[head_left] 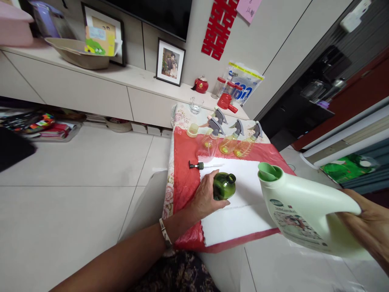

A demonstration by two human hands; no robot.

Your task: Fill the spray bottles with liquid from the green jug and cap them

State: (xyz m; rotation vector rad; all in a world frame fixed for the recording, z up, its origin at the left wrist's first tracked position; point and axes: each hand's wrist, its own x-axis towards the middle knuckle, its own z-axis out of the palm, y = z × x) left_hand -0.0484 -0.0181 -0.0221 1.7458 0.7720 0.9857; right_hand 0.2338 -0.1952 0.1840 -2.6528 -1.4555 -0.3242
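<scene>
My left hand [208,196] is wrapped round a green see-through bottle [224,187] with an open neck, over a white cloth [234,227]. A dark pump head [200,165] with a pale dip tube lies just beyond that hand. At the right, my right hand [364,219] grips the handle of a large pale green jug [306,211] with a printed label. The jug is tilted, its green pouring spout [269,172] uncapped and facing left toward the bottle, apart from it. No liquid shows leaving the spout.
Several spray bottles [229,144] stand beyond the cloth on a red cover [185,182]. A pale yellow cap [192,130] and a glass cup [196,105] are near the table's far left. Red-lidded jars [218,88] and a red dipper [226,102] stand further back.
</scene>
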